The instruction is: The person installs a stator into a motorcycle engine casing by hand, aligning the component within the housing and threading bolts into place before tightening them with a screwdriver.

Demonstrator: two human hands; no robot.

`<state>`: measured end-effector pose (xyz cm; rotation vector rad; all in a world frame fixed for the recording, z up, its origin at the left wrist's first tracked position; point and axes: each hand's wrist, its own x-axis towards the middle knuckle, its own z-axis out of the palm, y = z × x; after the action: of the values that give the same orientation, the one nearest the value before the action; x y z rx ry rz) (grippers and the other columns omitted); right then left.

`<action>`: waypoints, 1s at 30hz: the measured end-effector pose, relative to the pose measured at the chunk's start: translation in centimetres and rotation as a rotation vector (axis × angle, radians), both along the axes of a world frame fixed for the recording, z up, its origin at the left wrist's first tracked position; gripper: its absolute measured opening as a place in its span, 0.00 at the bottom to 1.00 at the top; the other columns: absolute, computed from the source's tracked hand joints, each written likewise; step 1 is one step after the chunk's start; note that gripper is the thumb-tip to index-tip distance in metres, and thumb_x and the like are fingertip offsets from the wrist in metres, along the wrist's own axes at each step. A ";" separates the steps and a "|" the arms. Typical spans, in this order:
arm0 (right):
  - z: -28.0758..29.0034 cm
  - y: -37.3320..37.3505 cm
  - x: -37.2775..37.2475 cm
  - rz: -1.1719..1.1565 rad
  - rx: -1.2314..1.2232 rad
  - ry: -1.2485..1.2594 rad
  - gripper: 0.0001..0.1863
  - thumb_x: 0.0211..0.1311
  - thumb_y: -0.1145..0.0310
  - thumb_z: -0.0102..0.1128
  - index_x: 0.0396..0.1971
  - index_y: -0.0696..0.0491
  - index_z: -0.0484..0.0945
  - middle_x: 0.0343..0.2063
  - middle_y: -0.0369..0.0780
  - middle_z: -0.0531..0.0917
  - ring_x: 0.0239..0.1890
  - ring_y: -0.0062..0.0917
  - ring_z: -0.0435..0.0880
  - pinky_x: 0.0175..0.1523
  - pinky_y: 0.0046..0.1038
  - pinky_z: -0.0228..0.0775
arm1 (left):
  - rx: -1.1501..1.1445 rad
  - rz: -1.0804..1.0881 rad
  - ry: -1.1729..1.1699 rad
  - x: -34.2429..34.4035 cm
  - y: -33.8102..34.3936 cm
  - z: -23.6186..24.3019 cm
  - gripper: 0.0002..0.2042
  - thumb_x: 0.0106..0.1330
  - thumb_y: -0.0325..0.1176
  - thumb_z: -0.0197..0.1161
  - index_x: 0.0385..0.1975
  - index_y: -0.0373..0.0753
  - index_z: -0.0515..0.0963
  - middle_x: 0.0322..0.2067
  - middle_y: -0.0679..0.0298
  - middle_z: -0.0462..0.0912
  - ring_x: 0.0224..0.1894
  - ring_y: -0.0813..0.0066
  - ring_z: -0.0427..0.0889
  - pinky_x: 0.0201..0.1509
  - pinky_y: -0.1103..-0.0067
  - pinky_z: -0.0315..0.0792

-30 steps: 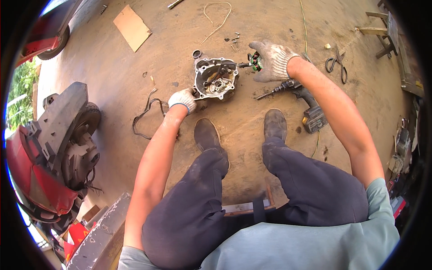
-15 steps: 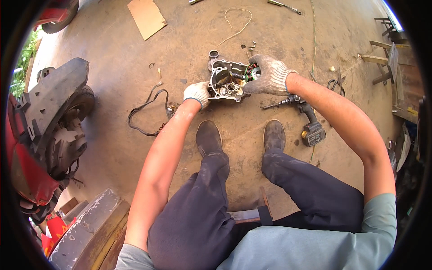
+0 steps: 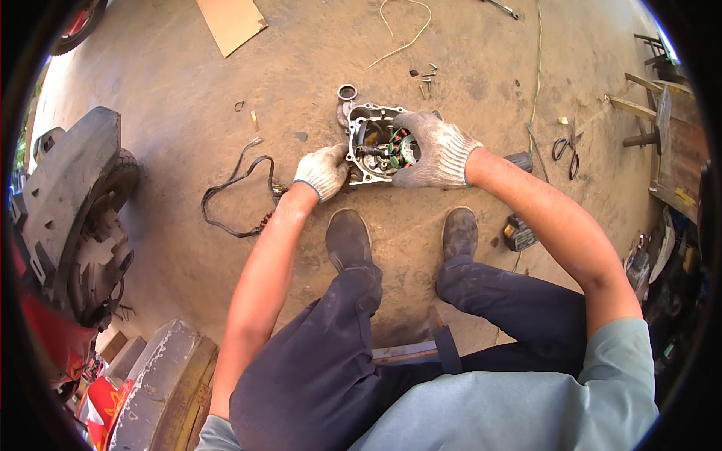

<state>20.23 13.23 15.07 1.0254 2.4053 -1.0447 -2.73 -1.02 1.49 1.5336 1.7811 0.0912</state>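
Note:
A metal engine casing with an open hollow rests on the concrete floor in front of my feet. My left hand, in a knitted work glove, grips the casing's left edge. Over the casing's right side, my gloved right hand is closed around a round stator coil with green and red windings and a pale metal centre. The stator lies over part of the hollow; whether it touches the casing inside cannot be seen. My right palm and fingers hide the casing's right rim.
A cordless drill lies partly under my right forearm, near scissors. Left of the casing is a wiring harness. Several bolts and cardboard lie farther off. A motorcycle stands left, wooden furniture right.
My right hand has brought the stator leftward, farther over the casing's hollow. My left hand stays on the casing's left edge. The view has shifted slightly, and my forearm now covers more of the drill.

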 end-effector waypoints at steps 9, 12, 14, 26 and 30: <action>-1.5 1.6 0.4 0.032 -0.107 0.051 0.49 0.46 0.48 0.80 0.68 0.56 0.74 0.57 0.54 0.82 0.62 0.49 0.82 0.66 0.45 0.76 | -0.172 0.043 -0.010 -1.3 2.1 -2.9 0.17 0.71 0.42 0.58 0.49 0.42 0.89 0.50 0.48 0.89 0.54 0.47 0.87 0.61 0.61 0.79; -2.3 1.0 0.6 0.035 -0.109 0.123 0.47 0.47 0.48 0.80 0.66 0.56 0.74 0.58 0.51 0.82 0.60 0.48 0.82 0.65 0.44 0.76 | 0.004 -0.115 0.091 -2.5 1.8 -3.3 0.18 0.72 0.46 0.61 0.48 0.40 0.89 0.45 0.46 0.90 0.50 0.46 0.88 0.57 0.60 0.80; -2.9 0.9 0.6 0.017 -0.144 0.142 0.48 0.47 0.47 0.80 0.67 0.56 0.73 0.58 0.51 0.82 0.60 0.48 0.82 0.65 0.44 0.77 | -0.180 0.209 -0.088 -3.0 1.2 -2.8 0.19 0.73 0.47 0.61 0.50 0.41 0.89 0.46 0.45 0.90 0.51 0.47 0.88 0.57 0.61 0.80; -3.6 2.0 4.7 -0.145 0.089 0.303 0.45 0.48 0.55 0.80 0.69 0.53 0.74 0.60 0.50 0.81 0.60 0.43 0.85 0.64 0.39 0.80 | -0.113 0.449 -0.244 -2.9 1.2 -0.6 0.16 0.71 0.33 0.60 0.54 0.38 0.87 0.38 0.45 0.91 0.40 0.54 0.92 0.48 0.67 0.83; -4.4 3.2 7.4 -0.124 0.080 0.290 0.46 0.48 0.59 0.77 0.70 0.52 0.71 0.60 0.50 0.80 0.60 0.44 0.85 0.64 0.41 0.80 | -0.137 0.232 -0.137 -3.9 1.6 -1.2 0.17 0.69 0.26 0.62 0.55 0.28 0.85 0.41 0.51 0.92 0.41 0.68 0.90 0.48 0.73 0.82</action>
<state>27.61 16.44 10.68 1.1304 2.6605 -1.2226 -6.67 0.60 0.31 1.1924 1.8103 0.1797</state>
